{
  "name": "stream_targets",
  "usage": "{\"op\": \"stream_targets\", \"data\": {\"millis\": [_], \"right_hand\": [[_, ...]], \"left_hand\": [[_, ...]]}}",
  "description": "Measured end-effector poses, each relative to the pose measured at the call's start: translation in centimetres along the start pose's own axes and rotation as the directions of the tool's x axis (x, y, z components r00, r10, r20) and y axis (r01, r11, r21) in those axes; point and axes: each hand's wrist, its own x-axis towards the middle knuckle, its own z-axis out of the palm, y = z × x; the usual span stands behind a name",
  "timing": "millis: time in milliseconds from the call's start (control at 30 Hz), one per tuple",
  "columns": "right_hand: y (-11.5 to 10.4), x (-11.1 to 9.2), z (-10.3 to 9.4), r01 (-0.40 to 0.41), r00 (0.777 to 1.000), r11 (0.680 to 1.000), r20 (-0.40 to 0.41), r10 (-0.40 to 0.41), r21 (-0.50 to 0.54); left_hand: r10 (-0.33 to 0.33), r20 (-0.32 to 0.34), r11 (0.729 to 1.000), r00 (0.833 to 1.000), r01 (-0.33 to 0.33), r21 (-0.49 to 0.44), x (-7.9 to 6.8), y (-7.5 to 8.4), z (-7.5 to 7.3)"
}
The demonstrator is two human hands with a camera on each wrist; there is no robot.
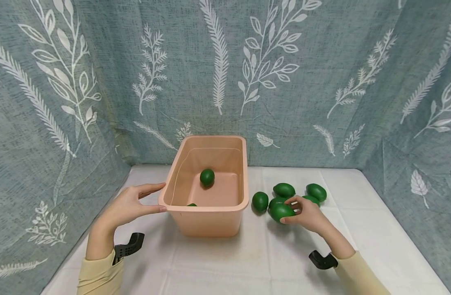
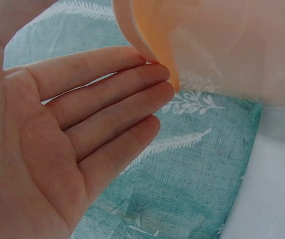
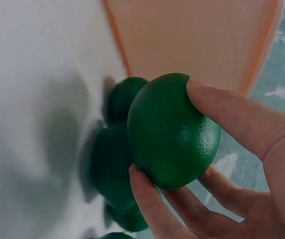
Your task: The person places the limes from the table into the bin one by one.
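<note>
Limes | my right grip curls thumb and fingers round one dimpled, glossy green lime, others just beyond it on counter | left grip flat, fingertips touching smooth pink plastic tub rim | head view alone shows lime inside tub.

The right hand grips one green lime, with more limes crowded just behind and beside it, leaving no room on that far side. Toward the person the white tablecloth lies open. To the grip's left, the pink tub wall blocks the way; above its rim is free. The left hand touches the tub's other side.
</note>
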Motion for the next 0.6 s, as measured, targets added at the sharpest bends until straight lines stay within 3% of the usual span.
{"op": "stream_targets", "data": {"millis": [600], "right_hand": [[-5.3, 2.2, -3.6, 0.052, 0.999, 0.994, 0.001, -0.052, -0.094]], "left_hand": [[0.001, 0.005, 1.000, 1.000, -0.001, -0.002, 0.1, -0.2, 0.0]]}}
